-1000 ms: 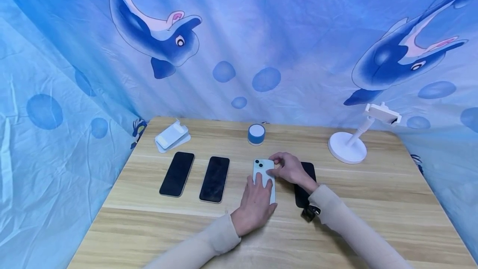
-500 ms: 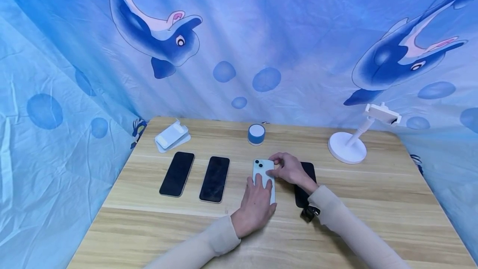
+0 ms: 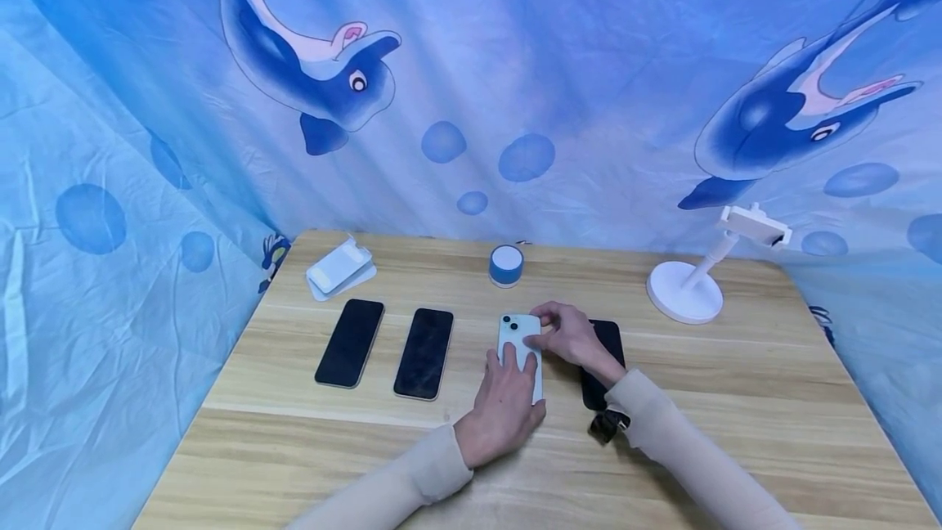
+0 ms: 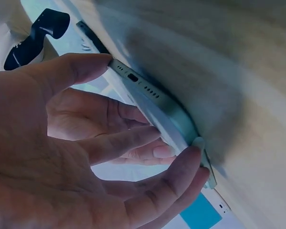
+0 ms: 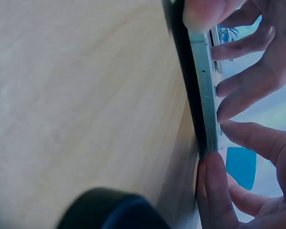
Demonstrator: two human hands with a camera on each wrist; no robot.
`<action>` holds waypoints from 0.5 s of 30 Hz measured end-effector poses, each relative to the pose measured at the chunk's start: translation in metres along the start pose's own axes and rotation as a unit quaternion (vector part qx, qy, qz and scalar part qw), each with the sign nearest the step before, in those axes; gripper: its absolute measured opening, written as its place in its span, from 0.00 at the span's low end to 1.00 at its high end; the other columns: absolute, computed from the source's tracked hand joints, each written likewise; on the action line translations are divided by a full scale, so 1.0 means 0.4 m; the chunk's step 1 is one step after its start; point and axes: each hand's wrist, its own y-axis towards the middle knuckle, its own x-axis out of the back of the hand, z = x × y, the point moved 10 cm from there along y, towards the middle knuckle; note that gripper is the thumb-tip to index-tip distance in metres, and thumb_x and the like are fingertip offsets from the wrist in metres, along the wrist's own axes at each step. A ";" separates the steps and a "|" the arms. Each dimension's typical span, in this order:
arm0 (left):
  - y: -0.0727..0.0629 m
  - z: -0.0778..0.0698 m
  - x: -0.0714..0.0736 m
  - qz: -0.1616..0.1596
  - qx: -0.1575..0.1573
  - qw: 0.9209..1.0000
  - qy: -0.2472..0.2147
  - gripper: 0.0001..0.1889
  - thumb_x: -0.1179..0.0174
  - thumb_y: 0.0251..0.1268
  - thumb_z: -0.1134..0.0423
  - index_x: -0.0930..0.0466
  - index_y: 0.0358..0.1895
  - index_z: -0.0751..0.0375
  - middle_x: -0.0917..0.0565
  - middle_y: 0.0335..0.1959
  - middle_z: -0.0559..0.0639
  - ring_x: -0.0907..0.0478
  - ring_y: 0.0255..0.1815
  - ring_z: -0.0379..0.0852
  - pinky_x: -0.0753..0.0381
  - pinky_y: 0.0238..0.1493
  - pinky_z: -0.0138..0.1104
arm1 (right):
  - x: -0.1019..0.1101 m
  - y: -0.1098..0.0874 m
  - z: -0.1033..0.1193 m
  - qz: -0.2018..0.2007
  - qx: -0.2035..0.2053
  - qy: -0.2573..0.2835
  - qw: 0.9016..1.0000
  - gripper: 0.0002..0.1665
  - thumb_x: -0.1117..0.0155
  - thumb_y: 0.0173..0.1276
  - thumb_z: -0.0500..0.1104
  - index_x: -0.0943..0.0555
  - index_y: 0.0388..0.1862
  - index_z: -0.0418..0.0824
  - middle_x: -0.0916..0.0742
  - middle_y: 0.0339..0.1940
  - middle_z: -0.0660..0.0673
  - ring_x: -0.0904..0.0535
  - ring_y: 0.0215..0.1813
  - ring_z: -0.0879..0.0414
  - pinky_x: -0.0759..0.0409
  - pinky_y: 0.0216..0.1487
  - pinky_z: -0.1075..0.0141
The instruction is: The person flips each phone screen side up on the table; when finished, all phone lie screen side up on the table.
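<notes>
The left grip (image 3: 503,411) clasps the lower end of the pale phone (image 3: 522,339), the right grip (image 3: 570,336) pinching its upper right corner; light, even edge pressure should suit. Left of both, table (image 3: 471,334) leaves room before a dark phone (image 3: 423,354); a black phone (image 3: 609,338) beneath the right arm seemingly limits movement.

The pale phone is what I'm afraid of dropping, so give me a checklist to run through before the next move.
1. Left hand on the pale phone: ok, gripping its edges.
2. Right hand at its camera end: ok, touching it.
3. Camera lenses uncovered: ok, both show in the head view.
4. Charging port bare: ok in the left wrist view.
5. Screen undamaged: cannot tell, it faces down.
6. Black phone uncovered: not ok, the right wrist crosses over it.
</notes>
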 end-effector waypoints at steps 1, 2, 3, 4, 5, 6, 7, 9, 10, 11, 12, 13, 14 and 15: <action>0.000 0.000 0.000 0.002 0.000 1.000 -0.004 0.33 0.28 0.59 0.45 0.21 0.62 0.63 0.21 0.49 0.64 0.28 0.46 0.58 0.25 0.44 0.41 | -0.002 0.000 -0.001 0.002 -0.002 0.010 1.000 0.28 0.22 0.63 0.45 0.17 0.60 0.42 0.16 0.52 0.42 0.20 0.41 0.53 0.23 0.39 0.65; -0.001 0.001 0.000 0.005 0.001 1.000 -0.009 0.33 0.28 0.59 0.46 0.21 0.62 0.63 0.21 0.50 0.64 0.28 0.45 0.58 0.24 0.44 0.41 | -0.003 0.000 -0.003 0.005 -0.005 0.021 1.000 0.27 0.22 0.63 0.44 0.17 0.61 0.41 0.16 0.52 0.41 0.20 0.41 0.54 0.22 0.39 0.65; -0.001 0.000 0.000 0.007 0.000 1.000 -0.014 0.32 0.28 0.59 0.47 0.22 0.62 0.64 0.21 0.50 0.64 0.28 0.46 0.58 0.25 0.44 0.41 | -0.004 -0.001 -0.006 0.008 -0.009 0.034 0.999 0.26 0.23 0.64 0.43 0.17 0.61 0.41 0.17 0.52 0.41 0.20 0.41 0.54 0.20 0.39 0.65; -0.001 0.001 0.000 0.008 0.000 1.000 -0.020 0.32 0.29 0.59 0.47 0.22 0.61 0.64 0.21 0.49 0.64 0.28 0.46 0.58 0.25 0.45 0.41 | -0.005 -0.001 -0.009 0.011 -0.012 0.048 0.999 0.26 0.24 0.65 0.42 0.18 0.61 0.41 0.17 0.52 0.40 0.19 0.40 0.54 0.18 0.39 0.65; -0.001 0.001 0.000 0.009 0.000 1.000 -0.027 0.32 0.29 0.59 0.48 0.23 0.61 0.64 0.21 0.49 0.64 0.28 0.46 0.58 0.26 0.45 0.41 | -0.006 -0.001 -0.011 0.014 -0.015 0.063 0.998 0.25 0.25 0.66 0.41 0.18 0.61 0.40 0.18 0.52 0.39 0.18 0.40 0.54 0.16 0.39 0.64; -0.001 0.002 -0.001 0.010 -0.001 0.999 -0.033 0.31 0.29 0.59 0.48 0.23 0.61 0.64 0.21 0.49 0.65 0.28 0.45 0.57 0.26 0.45 0.41 | -0.007 -0.002 -0.012 0.017 -0.017 0.077 0.997 0.24 0.26 0.67 0.40 0.18 0.62 0.40 0.18 0.52 0.39 0.18 0.40 0.54 0.15 0.38 0.64; -0.001 0.003 -0.001 0.012 -0.001 0.999 -0.042 0.32 0.30 0.59 0.49 0.23 0.62 0.64 0.22 0.50 0.65 0.29 0.45 0.58 0.26 0.46 0.42 | -0.008 -0.002 -0.013 0.020 -0.019 0.088 0.996 0.24 0.28 0.68 0.39 0.18 0.62 0.39 0.18 0.52 0.38 0.18 0.40 0.54 0.14 0.38 0.63; -0.001 0.007 -0.003 0.017 0.002 0.998 -0.062 0.32 0.31 0.59 0.50 0.25 0.63 0.65 0.22 0.51 0.66 0.29 0.45 0.57 0.26 0.45 0.42 | -0.007 -0.004 -0.012 0.024 -0.019 0.102 0.994 0.23 0.29 0.69 0.37 0.18 0.62 0.39 0.18 0.51 0.38 0.18 0.39 0.54 0.13 0.38 0.63; -0.001 0.010 -0.004 0.019 0.003 0.997 -0.072 0.32 0.31 0.60 0.50 0.25 0.64 0.65 0.23 0.51 0.66 0.30 0.44 0.57 0.26 0.45 0.42 | -0.006 -0.005 -0.009 0.026 -0.017 0.107 0.994 0.23 0.30 0.69 0.37 0.19 0.63 0.38 0.18 0.50 0.38 0.18 0.39 0.54 0.13 0.38 0.62; -0.002 0.013 -0.005 0.024 0.008 0.996 -0.086 0.33 0.32 0.60 0.51 0.26 0.65 0.65 0.23 0.52 0.66 0.30 0.44 0.57 0.26 0.44 0.41 | -0.005 -0.008 -0.003 0.030 -0.013 0.113 0.993 0.23 0.32 0.70 0.36 0.19 0.63 0.37 0.19 0.50 0.38 0.18 0.38 0.54 0.13 0.38 0.62; -0.003 0.017 -0.006 0.030 0.013 0.995 -0.099 0.34 0.32 0.60 0.51 0.27 0.67 0.65 0.24 0.52 0.66 0.31 0.44 0.57 0.25 0.43 0.40 | -0.004 -0.011 0.003 0.035 -0.009 0.119 0.992 0.23 0.33 0.70 0.35 0.20 0.64 0.37 0.18 0.49 0.38 0.18 0.38 0.54 0.13 0.38 0.61; -0.003 0.022 -0.007 0.037 0.019 0.993 -0.115 0.35 0.33 0.60 0.52 0.28 0.68 0.64 0.25 0.53 0.66 0.31 0.44 0.57 0.24 0.41 0.39 | -0.003 -0.013 0.007 0.038 -0.006 0.125 0.991 0.24 0.34 0.70 0.35 0.20 0.65 0.36 0.18 0.49 0.38 0.18 0.38 0.54 0.13 0.38 0.61; -0.004 0.026 -0.008 0.043 0.026 0.991 -0.127 0.35 0.34 0.60 0.52 0.30 0.70 0.64 0.25 0.53 0.65 0.32 0.44 0.56 0.23 0.39 0.38 | -0.002 -0.014 0.011 0.042 -0.002 0.131 0.991 0.24 0.36 0.70 0.34 0.21 0.65 0.35 0.18 0.48 0.38 0.17 0.38 0.54 0.14 0.38 0.61; -0.005 0.031 -0.009 0.049 0.031 0.989 -0.139 0.36 0.34 0.60 0.53 0.31 0.71 0.63 0.26 0.54 0.65 0.32 0.44 0.56 0.23 0.38 0.38 | -0.001 -0.016 0.015 0.046 0.002 0.136 0.990 0.25 0.37 0.70 0.34 0.22 0.66 0.35 0.18 0.48 0.38 0.17 0.38 0.54 0.14 0.38 0.61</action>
